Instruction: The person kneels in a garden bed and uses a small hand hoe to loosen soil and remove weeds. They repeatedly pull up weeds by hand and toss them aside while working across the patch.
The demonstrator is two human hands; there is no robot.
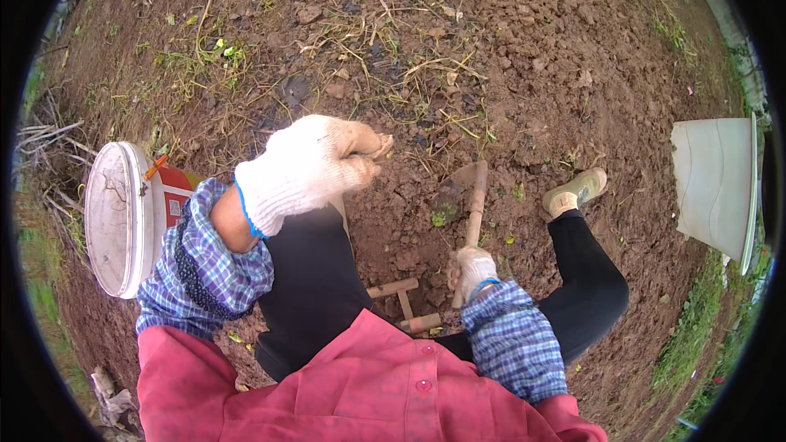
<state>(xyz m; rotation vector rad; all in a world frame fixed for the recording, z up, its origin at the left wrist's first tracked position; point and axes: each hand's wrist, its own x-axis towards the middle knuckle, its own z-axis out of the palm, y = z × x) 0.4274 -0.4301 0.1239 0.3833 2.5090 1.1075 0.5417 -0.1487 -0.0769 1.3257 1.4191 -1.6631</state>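
My left hand (pixel 316 166), in a white knitted glove with a blue cuff edge, hovers over the soil in front of my left knee. Its fingers are curled together and their tips are stained with dirt; whether anything is pinched between them is hidden. My right hand (pixel 474 271), gloved the same way, grips the wooden handle (pixel 477 205) of a short hoe. The hoe's metal blade (pixel 455 187) rests on the brown soil (pixel 393 221) between my feet, with dirt on it and a small green plant beside it.
A white lidded plastic bucket (pixel 113 221) stands at my left, with an orange clip (pixel 156 167) near its rim. At the far right is a pale plastic tub (pixel 712 181). Beneath me shows a low wooden stool (pixel 405 304). Dry stems (pixel 368 64) and weeds litter the ground ahead.
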